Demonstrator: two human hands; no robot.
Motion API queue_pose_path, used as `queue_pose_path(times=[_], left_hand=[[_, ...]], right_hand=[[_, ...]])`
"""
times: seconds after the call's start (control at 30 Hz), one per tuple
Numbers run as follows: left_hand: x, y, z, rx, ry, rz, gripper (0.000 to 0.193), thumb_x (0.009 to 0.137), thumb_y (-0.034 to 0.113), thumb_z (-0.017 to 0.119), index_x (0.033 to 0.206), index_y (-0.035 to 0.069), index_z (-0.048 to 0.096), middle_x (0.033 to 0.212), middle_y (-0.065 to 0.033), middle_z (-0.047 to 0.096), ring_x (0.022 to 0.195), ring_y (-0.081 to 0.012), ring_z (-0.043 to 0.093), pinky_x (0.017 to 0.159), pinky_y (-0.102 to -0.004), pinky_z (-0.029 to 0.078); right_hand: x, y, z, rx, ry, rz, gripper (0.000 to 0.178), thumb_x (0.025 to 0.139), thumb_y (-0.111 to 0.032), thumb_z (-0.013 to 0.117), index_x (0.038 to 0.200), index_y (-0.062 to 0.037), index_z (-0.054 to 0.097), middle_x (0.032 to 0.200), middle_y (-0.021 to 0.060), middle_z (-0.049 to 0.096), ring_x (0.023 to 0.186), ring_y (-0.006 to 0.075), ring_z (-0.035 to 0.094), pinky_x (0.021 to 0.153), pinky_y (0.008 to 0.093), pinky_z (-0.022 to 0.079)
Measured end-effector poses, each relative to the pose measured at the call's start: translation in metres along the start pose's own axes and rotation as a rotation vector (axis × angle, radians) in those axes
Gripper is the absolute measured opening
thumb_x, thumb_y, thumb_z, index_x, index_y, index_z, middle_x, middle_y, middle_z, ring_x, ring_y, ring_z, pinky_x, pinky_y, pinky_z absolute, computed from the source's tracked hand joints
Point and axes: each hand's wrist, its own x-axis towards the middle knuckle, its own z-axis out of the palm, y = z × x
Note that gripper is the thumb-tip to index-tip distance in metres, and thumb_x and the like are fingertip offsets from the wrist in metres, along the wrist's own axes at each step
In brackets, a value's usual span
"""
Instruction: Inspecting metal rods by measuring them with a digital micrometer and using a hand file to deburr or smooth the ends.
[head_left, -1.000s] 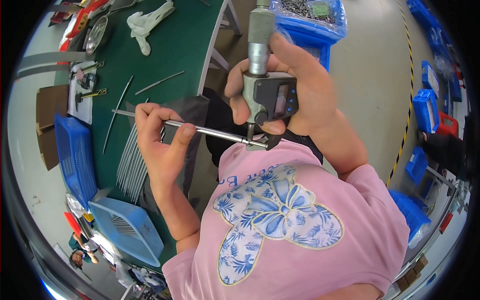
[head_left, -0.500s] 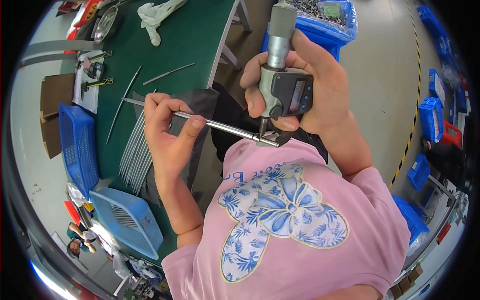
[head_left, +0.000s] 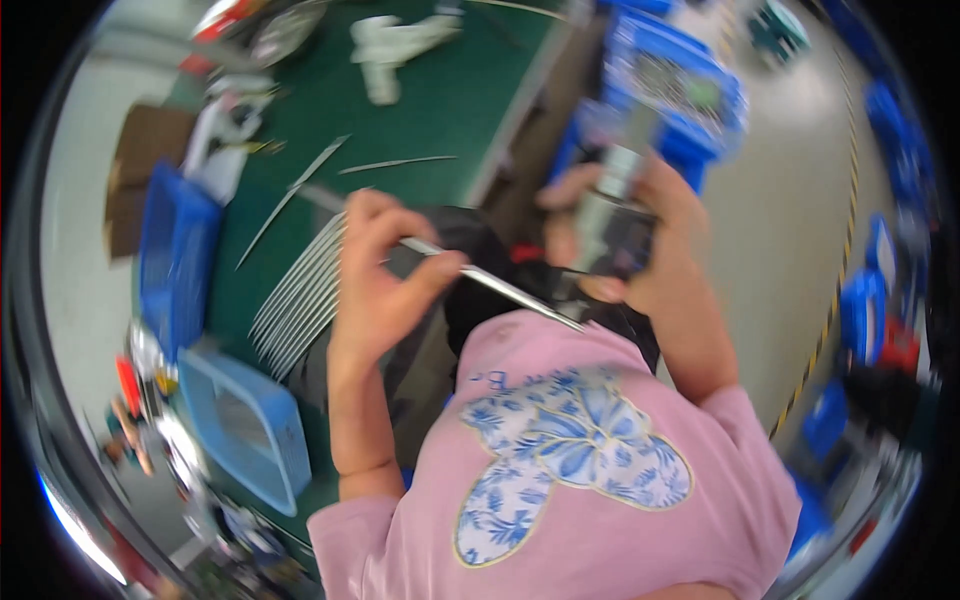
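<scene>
Head view: your left hand (head_left: 385, 285) pinches the thin, stiff, slippery-looking metal rod (head_left: 480, 275) mid-length; your right hand (head_left: 640, 240) grips the measuring gauge (head_left: 612, 225).

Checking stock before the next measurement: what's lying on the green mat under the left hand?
A fanned row of thin metal rods lies on the green mat. The left hand, holding one rod, covers their right ends.

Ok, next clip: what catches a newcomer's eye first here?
The left hand pinching a thin metal rod at centre, its far end meeting the grey gauge gripped in the right hand. Below them, a pink shirt with a blue butterfly; left, more rods fanned on the green mat.
</scene>
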Motion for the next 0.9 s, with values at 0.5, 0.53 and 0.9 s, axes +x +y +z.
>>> queue_pose_path(times=[0.5, 0.53, 0.9], left_hand=[[-0.038, -0.216, -0.32, 0.758, 0.709, -0.986, 0.066, 0.065, 0.06, 0.06, 0.094, 0.001, 0.064, 0.101, -0.0249, 0.057, 0.102, -0.0373, 0.05, 0.086, -0.0387, 0.042], [-0.036, -0.228, -0.32, 0.762, 0.592, -1.081, 0.066, 0.066, 0.057, 0.061, 0.097, -0.001, 0.063, 0.106, -0.0239, 0.056, 0.102, -0.0354, 0.051, 0.087, -0.0384, 0.041], [0.011, -0.175, -0.228, 0.96, 0.414, 0.106, 0.014, 0.068, 0.017, 0.056, 0.074, 0.004, 0.058, 0.076, -0.0102, 0.057, 0.072, -0.0294, 0.058, 0.063, -0.0406, 0.047]], right_hand=[[-0.026, 0.018, -0.077, -0.202, 0.549, -0.167, 0.057, 0.085, -0.05, 0.029, 0.11, -0.0015, 0.045, 0.074, 0.0095, 0.052, 0.037, 0.0145, 0.039, 0.031, 0.0248, 0.029], [-0.024, 0.018, -0.074, -0.211, 0.561, -0.173, 0.057, 0.085, -0.05, 0.029, 0.11, -0.0015, 0.045, 0.074, 0.0095, 0.052, 0.037, 0.0145, 0.039, 0.031, 0.0248, 0.029], [-0.006, 0.021, -0.057, -0.207, 0.55, -0.21, 0.051, 0.087, -0.044, 0.033, 0.109, 0.0008, 0.045, 0.079, 0.0127, 0.055, 0.039, 0.0155, 0.043, 0.035, 0.0248, 0.033]])
